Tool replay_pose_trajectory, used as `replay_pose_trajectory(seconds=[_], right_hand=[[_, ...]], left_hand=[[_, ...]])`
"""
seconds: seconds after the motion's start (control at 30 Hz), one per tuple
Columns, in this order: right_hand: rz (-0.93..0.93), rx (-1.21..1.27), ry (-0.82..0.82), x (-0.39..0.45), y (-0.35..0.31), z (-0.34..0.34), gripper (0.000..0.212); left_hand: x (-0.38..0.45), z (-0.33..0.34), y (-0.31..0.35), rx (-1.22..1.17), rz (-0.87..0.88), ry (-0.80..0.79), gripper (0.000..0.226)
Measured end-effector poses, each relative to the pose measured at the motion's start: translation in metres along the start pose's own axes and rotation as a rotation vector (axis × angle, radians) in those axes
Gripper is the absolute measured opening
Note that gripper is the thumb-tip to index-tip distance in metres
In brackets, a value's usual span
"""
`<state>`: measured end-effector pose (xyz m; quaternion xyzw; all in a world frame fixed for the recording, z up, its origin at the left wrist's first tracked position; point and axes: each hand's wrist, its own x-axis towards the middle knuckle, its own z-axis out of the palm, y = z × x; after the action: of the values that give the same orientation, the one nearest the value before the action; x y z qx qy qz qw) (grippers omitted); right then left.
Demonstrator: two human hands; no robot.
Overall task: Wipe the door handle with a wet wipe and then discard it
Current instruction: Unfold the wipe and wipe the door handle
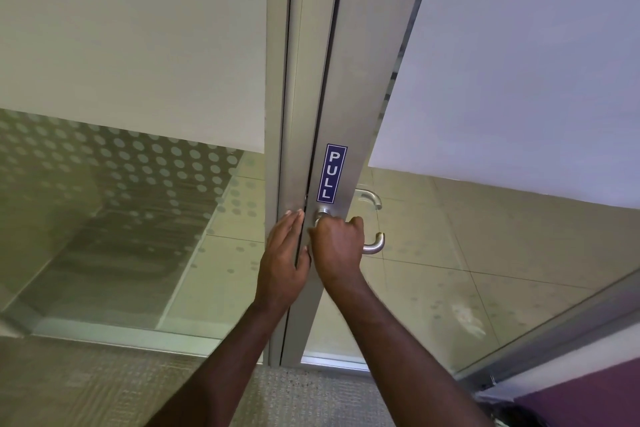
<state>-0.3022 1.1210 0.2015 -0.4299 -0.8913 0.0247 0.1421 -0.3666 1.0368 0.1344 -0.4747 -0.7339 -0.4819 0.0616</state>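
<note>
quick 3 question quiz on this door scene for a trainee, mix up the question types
1. True or false: the right hand is closed around the door handle.
2. Where does the left hand rest?
A. on the blue sign
B. flat against the door frame beside the door's edge
C. on the floor
3. Fill in: the blue sign above the handle reads ____.

Key
1. True
2. B
3. PULL

Note: no wet wipe can be made out in this view; if there is one, the right hand hides it.
</note>
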Motion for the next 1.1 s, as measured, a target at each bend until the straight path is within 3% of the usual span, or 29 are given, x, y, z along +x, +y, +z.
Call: replay_pose_trajectory(seconds=[0.13,0.27,0.37,0.57,0.7,0.83,0.97,1.1], right_hand=[[0.224,0.262,0.030,0.016,0.011,-0.003,0.032],[-0.013,-0.038,0.046,0.010,0.004,0.001,0.013],[-0.062,-0.135,0.018,0.006,-0.006,0.001,0.005],[0.256,0.246,0.019,0.014,0.003,-0.002,0.027],[0.055,-0.042,-0.008,0.001,-0.002,0.001,0.018],[0.049,-0.076,0.002,-0.005,0.001,0.000,0.049],[0.110,-0.031,-0.037,0.006,-0.004,0.007,0.029],[-0.105,-0.253,0.016,-0.009,0.013,0.017,0.011]], left_hand=[[-0.003,-0.001,0.000,0.001,0.017,0.031,0.064],[-0.004,-0.004,0.001,-0.015,-0.001,0.049,0.062],[-0.003,-0.006,0.000,-0.025,0.001,0.050,0.061],[-0.004,-0.007,0.007,-0.014,0.010,0.039,0.060],[-0.003,-0.011,0.001,-0.028,0.004,0.043,0.063],[-0.005,-0.011,-0.003,-0.027,-0.016,0.041,0.063],[-0.009,-0.008,0.002,-0.025,-0.005,0.040,0.062],[-0.010,-0.006,0.001,-0.035,0.004,0.041,0.063]])
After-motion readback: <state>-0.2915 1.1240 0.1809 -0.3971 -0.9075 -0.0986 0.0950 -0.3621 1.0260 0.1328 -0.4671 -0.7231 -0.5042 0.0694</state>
